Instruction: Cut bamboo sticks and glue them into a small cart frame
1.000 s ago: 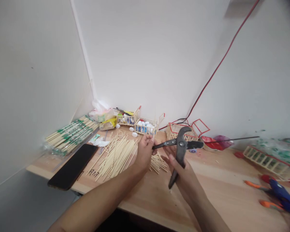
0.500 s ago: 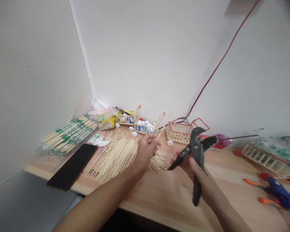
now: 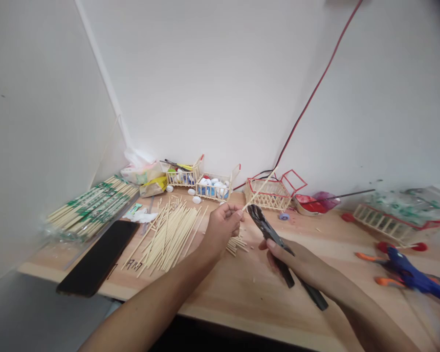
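Observation:
My left hand point(image 3: 225, 227) pinches a thin bamboo stick point(image 3: 262, 187) between thumb and fingertips. The stick slants up to the right, in front of a small stick-built cart with red edging point(image 3: 267, 195). My right hand point(image 3: 291, 256) is wrapped round the handles of black hand cutters with a hooked jaw point(image 3: 258, 217). That jaw is close beside the stick, near my left fingertips; whether it touches the stick I cannot tell. Below and left of my left hand lies a pile of loose bamboo sticks point(image 3: 172, 234). A smaller heap of short sticks point(image 3: 236, 244) is partly hidden behind that hand.
Packaged chopsticks point(image 3: 91, 208) and a black phone point(image 3: 99, 256) lie at the left. Small carts with bottle caps point(image 3: 212, 188) stand at the back. A red bowl point(image 3: 311, 204), a red-wheeled cart point(image 3: 385, 225) and a blue and orange tool point(image 3: 410, 271) are at the right.
The cutters have turned and moved left, bringing the jaw up to the stick by my left hand. My left hand still holds the stick. The view has shifted slightly right.

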Tool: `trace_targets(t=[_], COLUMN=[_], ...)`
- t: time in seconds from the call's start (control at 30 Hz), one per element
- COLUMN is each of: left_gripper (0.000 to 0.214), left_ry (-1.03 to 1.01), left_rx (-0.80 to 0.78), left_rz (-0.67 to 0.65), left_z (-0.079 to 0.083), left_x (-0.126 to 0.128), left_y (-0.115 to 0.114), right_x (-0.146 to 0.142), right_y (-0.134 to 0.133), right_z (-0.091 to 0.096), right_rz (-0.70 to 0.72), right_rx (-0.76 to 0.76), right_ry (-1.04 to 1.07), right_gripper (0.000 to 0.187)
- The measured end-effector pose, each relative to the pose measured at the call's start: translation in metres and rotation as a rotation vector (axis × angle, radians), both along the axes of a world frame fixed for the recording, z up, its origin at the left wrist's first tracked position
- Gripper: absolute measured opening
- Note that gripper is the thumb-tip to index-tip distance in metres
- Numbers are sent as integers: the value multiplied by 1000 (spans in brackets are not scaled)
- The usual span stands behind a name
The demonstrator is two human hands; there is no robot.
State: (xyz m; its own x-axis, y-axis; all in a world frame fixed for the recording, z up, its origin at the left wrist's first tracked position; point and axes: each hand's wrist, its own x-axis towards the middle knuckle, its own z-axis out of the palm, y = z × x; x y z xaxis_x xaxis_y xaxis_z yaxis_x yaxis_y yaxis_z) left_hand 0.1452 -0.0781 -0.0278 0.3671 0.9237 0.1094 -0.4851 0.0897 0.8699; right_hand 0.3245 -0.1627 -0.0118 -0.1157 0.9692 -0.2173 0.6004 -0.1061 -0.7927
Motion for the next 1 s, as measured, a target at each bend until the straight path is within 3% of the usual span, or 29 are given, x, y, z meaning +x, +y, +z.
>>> trace_targets(t=[0.27, 0.43, 0.7, 1.0], left_gripper=[19, 14, 9, 8], left_ry=[79, 191, 266, 309], left_rx=[25, 82, 117, 164], left_rz=[67, 138, 187, 184], left_z=[6, 3, -1, -5], left_x=[-1, 0, -1, -1], left_y=[-3, -2, 1, 4], right_x=[-16, -26, -30, -29], right_y=[14, 16, 19, 17], right_z=[7, 8, 2, -7], right_rz=[30, 2, -25, -45], right_rx=[0, 147, 304, 321], right_ry=[-31, -218, -318, -269], right_gripper=[59, 50, 44, 47])
